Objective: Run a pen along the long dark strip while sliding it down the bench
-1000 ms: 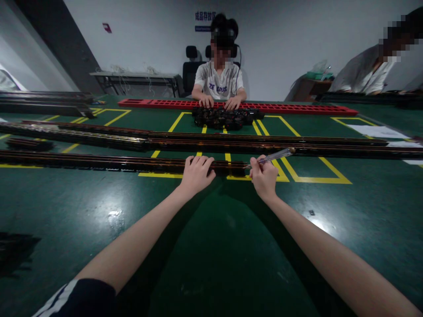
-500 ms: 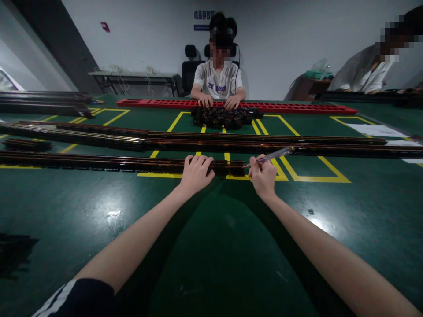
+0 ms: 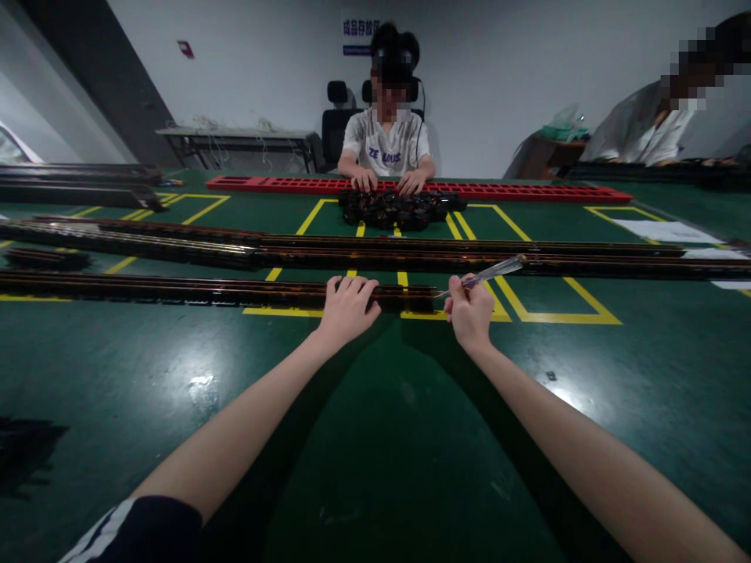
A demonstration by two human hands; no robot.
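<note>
A long dark rail [image 3: 264,295] with a glossy, ridged profile lies across the green table, its right end just past the middle. My left hand [image 3: 347,309] is wrapped over this rail near that end, fingertips on its far side. In my right hand [image 3: 471,313] is a screwdriver [image 3: 496,270] with a clear handle, gripped between thumb and fingers. Its thin shaft points left at the rail's end; whether the tip touches is too small to tell. The handle slants up to the right.
Behind lies a bundle of long dark rails [image 3: 411,254]. Farther back are a pile of small black parts [image 3: 402,209] and a red slotted strip [image 3: 528,190], where a co-worker [image 3: 387,145] sits. More dark profiles [image 3: 76,188] lie left; paper sheets [image 3: 669,231] lie right.
My right hand has shifted slightly right with the screwdriver, showing a little more of its shaft. The left hand stays in place on the rail.
</note>
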